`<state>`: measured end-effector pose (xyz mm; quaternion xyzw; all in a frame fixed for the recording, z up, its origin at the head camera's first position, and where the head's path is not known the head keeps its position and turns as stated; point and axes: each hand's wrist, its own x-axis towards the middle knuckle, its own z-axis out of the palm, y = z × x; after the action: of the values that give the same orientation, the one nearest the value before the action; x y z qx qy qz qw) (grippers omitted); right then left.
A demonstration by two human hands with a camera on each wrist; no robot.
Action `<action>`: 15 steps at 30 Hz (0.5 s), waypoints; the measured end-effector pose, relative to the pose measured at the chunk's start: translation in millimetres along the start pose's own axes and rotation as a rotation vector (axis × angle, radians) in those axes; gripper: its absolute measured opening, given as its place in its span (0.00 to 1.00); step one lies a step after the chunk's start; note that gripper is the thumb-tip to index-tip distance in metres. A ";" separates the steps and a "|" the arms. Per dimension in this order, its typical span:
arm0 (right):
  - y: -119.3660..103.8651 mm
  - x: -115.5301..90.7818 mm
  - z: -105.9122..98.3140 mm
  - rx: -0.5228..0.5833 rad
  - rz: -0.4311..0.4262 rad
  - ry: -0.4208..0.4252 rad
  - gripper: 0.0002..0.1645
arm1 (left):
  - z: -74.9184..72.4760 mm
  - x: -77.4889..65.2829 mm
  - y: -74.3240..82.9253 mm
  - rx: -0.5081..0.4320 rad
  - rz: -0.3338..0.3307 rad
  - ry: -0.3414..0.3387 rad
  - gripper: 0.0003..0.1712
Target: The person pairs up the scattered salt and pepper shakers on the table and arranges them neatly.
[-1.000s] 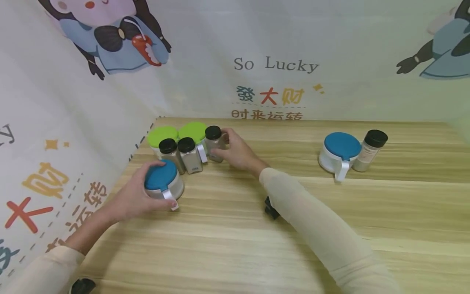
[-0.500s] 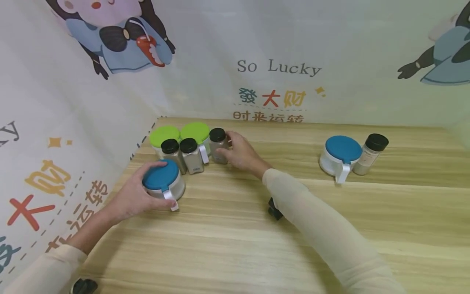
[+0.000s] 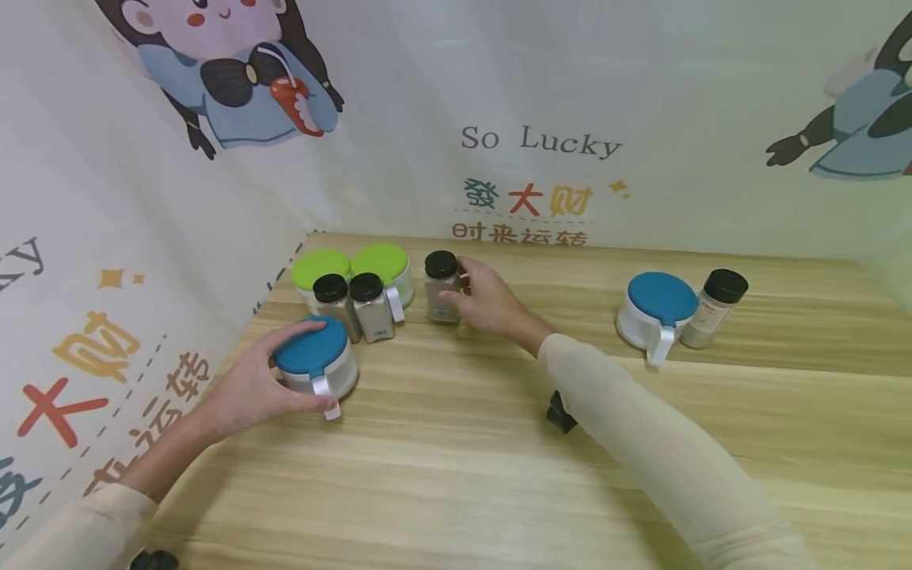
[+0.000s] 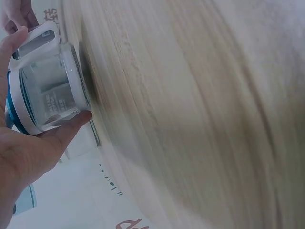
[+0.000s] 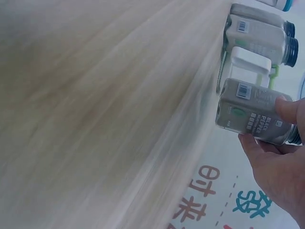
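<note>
My left hand [image 3: 245, 388] grips a seasoning jar [image 3: 313, 348] with a blue lid and a white handle. Its clear glass body [image 4: 47, 95] shows in the left wrist view, thumb and fingers wrapped round it close over the wood. My right hand [image 3: 495, 301] holds a black-capped pepper bottle [image 3: 439, 294] between thumb and fingers; its label [image 5: 259, 121] reads "BLACK PEPPER". Left of that bottle stand two similar square bottles: one [image 3: 374, 317] nearer my right hand, another [image 3: 342, 309] partly hidden. Behind them are two green-lidded jars: a right one [image 3: 381, 261] and a left one [image 3: 319, 267].
Farther right, another blue-lidded jar [image 3: 663, 301] stands beside a round black-capped shaker [image 3: 712, 309]. Fabric [image 3: 399, 166] with printed cartoons and lettering hangs behind and left of the wooden table [image 3: 456, 475]. A black wrist device [image 3: 560, 412] shows under my right forearm.
My right hand has moved the pepper bottle rightward, opening a gap from the green-lidded jars. The left hand keeps its grip on the blue-lidded jar, almost in place.
</note>
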<state>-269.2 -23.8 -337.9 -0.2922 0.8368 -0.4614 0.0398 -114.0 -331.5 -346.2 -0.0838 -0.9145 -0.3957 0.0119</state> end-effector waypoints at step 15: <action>4.6 -23.3 -21.7 0.067 -0.055 -0.082 0.30 | 18.6 3.5 17.8 0.017 0.024 -0.006 0.58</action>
<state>-259.2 6.6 -333.9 -0.3322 0.8101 -0.4779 0.0711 -113.7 -305.5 -345.8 -0.0959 -0.9167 -0.3877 0.0146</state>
